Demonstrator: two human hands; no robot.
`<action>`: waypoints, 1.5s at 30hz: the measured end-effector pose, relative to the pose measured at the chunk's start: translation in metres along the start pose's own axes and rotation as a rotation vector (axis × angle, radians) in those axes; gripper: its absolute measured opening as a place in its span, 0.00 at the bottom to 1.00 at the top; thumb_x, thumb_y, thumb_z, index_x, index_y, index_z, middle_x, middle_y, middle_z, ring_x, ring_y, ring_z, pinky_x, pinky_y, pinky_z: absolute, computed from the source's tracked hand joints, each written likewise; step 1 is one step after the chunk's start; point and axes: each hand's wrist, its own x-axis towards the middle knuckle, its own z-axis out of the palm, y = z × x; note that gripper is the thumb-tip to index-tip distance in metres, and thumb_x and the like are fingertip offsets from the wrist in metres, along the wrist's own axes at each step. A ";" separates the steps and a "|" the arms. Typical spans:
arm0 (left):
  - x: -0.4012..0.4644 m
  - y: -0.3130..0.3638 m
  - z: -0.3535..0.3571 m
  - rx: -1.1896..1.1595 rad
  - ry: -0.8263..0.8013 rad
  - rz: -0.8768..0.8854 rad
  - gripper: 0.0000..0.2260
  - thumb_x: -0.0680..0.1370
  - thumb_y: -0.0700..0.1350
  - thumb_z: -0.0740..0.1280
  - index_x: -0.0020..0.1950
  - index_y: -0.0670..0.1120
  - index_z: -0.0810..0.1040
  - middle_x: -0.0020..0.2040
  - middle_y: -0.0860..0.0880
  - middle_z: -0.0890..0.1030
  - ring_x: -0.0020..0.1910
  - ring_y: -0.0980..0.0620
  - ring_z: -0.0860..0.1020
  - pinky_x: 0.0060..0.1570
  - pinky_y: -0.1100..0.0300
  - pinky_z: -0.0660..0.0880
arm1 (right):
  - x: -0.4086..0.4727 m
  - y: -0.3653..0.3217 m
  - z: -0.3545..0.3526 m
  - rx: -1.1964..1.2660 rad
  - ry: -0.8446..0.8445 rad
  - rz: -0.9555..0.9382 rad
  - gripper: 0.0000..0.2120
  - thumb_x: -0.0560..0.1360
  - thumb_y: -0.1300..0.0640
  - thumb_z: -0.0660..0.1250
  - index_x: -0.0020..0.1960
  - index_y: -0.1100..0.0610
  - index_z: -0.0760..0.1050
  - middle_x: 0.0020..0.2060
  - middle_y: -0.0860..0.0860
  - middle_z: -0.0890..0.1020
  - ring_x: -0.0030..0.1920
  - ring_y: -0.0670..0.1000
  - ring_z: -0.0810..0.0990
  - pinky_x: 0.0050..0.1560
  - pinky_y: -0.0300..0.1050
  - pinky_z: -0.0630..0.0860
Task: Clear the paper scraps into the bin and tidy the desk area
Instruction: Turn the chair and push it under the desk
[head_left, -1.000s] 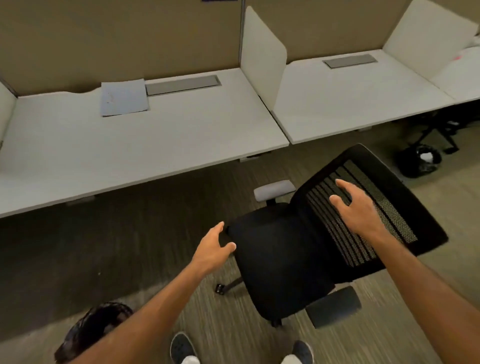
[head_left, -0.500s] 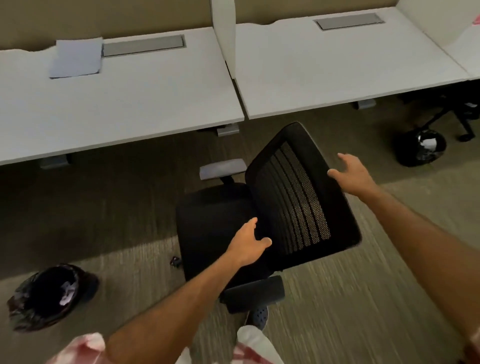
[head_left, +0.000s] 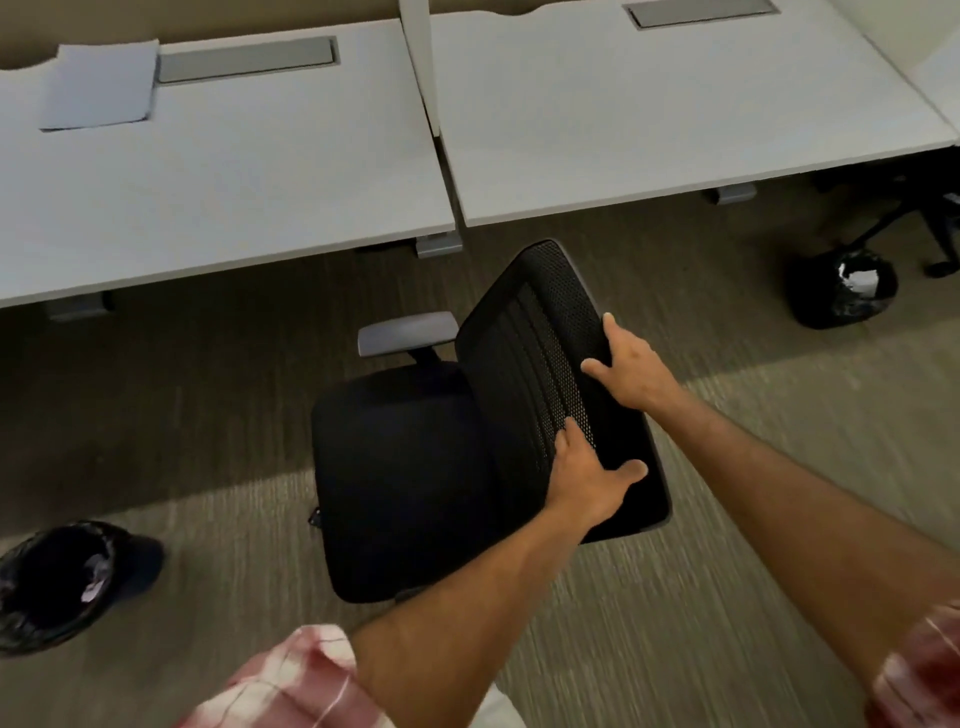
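Both grips now closed on the chair backrest (head_left: 550, 374): left hand (head_left: 587, 483) low on it, right hand (head_left: 631, 369) on its far edge.

A second ago they only reached; judged, tucking-in begins. Counted: two tabletops, two bins; left bin (head_left: 57, 582) left of the chair, one paper sheet (head_left: 98, 85) beyond.
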 end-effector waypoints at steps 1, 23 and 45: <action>0.005 0.007 0.008 -0.021 0.009 -0.017 0.53 0.70 0.63 0.73 0.81 0.47 0.41 0.82 0.46 0.47 0.79 0.45 0.54 0.75 0.48 0.59 | 0.007 -0.002 -0.001 -0.014 -0.005 -0.016 0.42 0.79 0.47 0.67 0.81 0.61 0.46 0.75 0.62 0.65 0.74 0.62 0.65 0.71 0.57 0.66; 0.053 0.012 -0.038 0.132 -0.016 -0.094 0.63 0.65 0.53 0.80 0.79 0.47 0.32 0.80 0.38 0.41 0.79 0.37 0.51 0.74 0.43 0.60 | 0.075 -0.053 0.020 -0.621 0.047 -0.382 0.43 0.76 0.34 0.55 0.81 0.55 0.42 0.81 0.57 0.38 0.79 0.60 0.33 0.78 0.64 0.41; -0.055 -0.189 -0.258 0.172 -0.071 -0.050 0.53 0.63 0.42 0.75 0.80 0.61 0.47 0.76 0.50 0.59 0.67 0.47 0.68 0.64 0.47 0.73 | -0.013 -0.237 0.147 -0.567 -0.176 -0.421 0.37 0.78 0.32 0.46 0.78 0.54 0.61 0.81 0.53 0.55 0.79 0.62 0.35 0.75 0.65 0.35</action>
